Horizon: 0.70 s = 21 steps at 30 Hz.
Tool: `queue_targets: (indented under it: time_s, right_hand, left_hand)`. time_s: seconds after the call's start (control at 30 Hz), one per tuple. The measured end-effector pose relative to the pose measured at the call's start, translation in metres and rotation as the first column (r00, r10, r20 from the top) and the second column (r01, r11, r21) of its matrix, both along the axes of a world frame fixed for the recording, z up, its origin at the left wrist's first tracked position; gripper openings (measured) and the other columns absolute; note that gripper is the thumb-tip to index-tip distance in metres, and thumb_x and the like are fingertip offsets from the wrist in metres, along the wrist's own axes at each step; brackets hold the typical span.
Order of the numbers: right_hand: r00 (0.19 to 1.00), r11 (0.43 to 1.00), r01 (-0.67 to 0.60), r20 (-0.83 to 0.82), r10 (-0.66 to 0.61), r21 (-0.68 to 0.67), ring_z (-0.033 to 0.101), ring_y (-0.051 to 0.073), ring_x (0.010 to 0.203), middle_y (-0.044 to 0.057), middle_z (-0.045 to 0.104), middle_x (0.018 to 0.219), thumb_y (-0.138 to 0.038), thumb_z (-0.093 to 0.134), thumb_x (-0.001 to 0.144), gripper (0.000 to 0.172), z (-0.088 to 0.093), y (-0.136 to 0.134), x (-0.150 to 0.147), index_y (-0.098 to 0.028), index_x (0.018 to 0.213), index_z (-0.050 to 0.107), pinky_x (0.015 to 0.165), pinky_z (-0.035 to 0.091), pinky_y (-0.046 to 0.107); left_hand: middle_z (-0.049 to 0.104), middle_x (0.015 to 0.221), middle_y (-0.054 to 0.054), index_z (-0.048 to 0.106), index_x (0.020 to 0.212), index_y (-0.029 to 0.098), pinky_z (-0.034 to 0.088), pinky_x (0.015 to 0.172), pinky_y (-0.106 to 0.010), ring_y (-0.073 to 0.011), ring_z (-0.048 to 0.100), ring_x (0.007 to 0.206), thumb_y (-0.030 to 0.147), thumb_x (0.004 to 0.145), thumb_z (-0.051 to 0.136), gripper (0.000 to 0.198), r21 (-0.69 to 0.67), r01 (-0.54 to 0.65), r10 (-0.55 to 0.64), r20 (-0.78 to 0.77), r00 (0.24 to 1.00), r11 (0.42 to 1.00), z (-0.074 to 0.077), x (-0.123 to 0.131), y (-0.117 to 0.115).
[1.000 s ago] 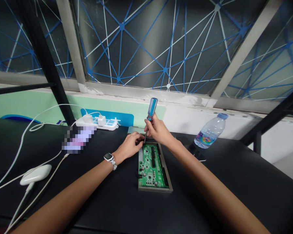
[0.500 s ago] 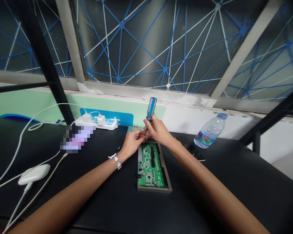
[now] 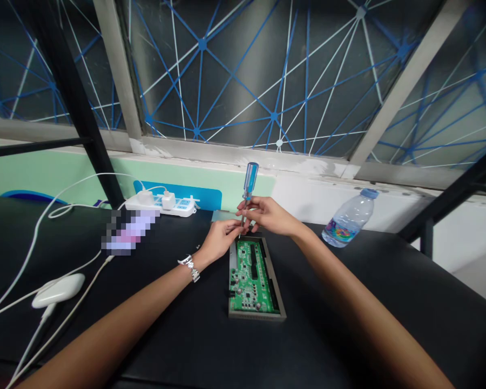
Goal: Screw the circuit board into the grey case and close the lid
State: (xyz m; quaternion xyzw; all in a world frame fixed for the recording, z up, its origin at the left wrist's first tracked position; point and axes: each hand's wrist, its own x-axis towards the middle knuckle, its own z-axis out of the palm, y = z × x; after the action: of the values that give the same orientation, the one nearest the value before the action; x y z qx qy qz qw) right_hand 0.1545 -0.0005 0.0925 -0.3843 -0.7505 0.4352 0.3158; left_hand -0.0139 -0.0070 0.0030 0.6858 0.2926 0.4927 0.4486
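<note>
A screwdriver [image 3: 250, 178] with a clear blue handle stands nearly upright over the far left corner of a green circuit board [image 3: 254, 275] in a grey metal frame [image 3: 276, 286]. My right hand [image 3: 269, 215] has its thumb and fingers on the shaft just below the handle. Lower down, my left hand [image 3: 218, 237] is pinched around the shaft near its tip, resting by the frame's far edge. Whether a screw sits under the tip is hidden by my fingers. A silver bracelet watch [image 3: 191, 268] is on my left wrist.
A water bottle [image 3: 350, 219] leans at the right by the wall. Behind on the left lies a white power strip [image 3: 162, 204] with plugs. White cables and a white case [image 3: 59, 290] lie on the black table [image 3: 178, 346] at the left, near a blurred-out item [image 3: 129, 232].
My right hand has shifted from a tighter hold by the handle to a looser finger hold on the shaft, opening outward. The screwdriver leans slightly less; my left hand stays nearly still.
</note>
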Motion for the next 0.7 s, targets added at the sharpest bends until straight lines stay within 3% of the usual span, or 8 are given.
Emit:
queue_targets:
  time_s: [0.23, 0.33, 0.53, 0.7]
  right_hand:
    - [1.000, 1.000, -0.005, 0.014, 0.005, -0.026, 0.070, 0.015, 0.061, 0.009, 0.073, 0.089, -0.033, 0.063, 0.085, 0.025, 0.007, -0.003, 0.003, -0.013, 0.101, 0.065, 0.049, 0.054, 0.024]
    - [1.000, 1.000, 0.018, 0.022, -0.018, 0.021, 0.070, 0.015, 0.059, 0.008, 0.073, 0.086, -0.034, 0.064, 0.084, 0.023, 0.004, -0.002, 0.004, -0.013, 0.096, 0.067, 0.049, 0.054, 0.024]
    - [0.998, 0.993, 0.065, 0.014, -0.067, 0.097, 0.068, 0.015, 0.052, 0.003, 0.068, 0.068, -0.035, 0.068, 0.082, 0.021, 0.000, 0.001, 0.005, -0.014, 0.083, 0.066, 0.047, 0.050, 0.022]
    - [0.991, 0.981, 0.134, 0.006, -0.136, 0.139, 0.066, 0.015, 0.050, 0.002, 0.066, 0.065, -0.039, 0.072, 0.078, 0.026, -0.003, 0.001, 0.001, -0.014, 0.078, 0.064, 0.046, 0.050, 0.024]
  left_hand:
    - [0.074, 0.097, -0.008, 0.068, 0.097, 0.014, 0.053, 0.087, -0.033, -0.0209, 0.069, 0.095, 0.028, 0.094, 0.051, 0.022, 0.115, -0.003, 0.018, -0.122, 0.992, 0.993, 0.003, -0.001, -0.003]
    - [0.073, 0.101, -0.009, 0.065, 0.103, 0.015, 0.053, 0.089, -0.033, -0.0212, 0.069, 0.098, 0.029, 0.092, 0.056, 0.020, 0.130, -0.033, 0.045, -0.091, 0.995, 0.991, 0.001, 0.000, -0.003]
    - [0.073, 0.089, -0.005, 0.064, 0.094, 0.017, 0.056, 0.080, -0.031, -0.0193, 0.071, 0.083, 0.029, 0.084, 0.068, 0.016, 0.183, -0.219, 0.242, -0.111, 0.964, 0.958, 0.001, 0.002, -0.007]
    - [0.074, 0.086, -0.005, 0.066, 0.088, 0.017, 0.057, 0.076, -0.029, -0.0189, 0.072, 0.079, 0.028, 0.085, 0.068, 0.012, 0.167, -0.225, 0.242, -0.092, 0.966, 0.960, 0.000, 0.003, -0.007]
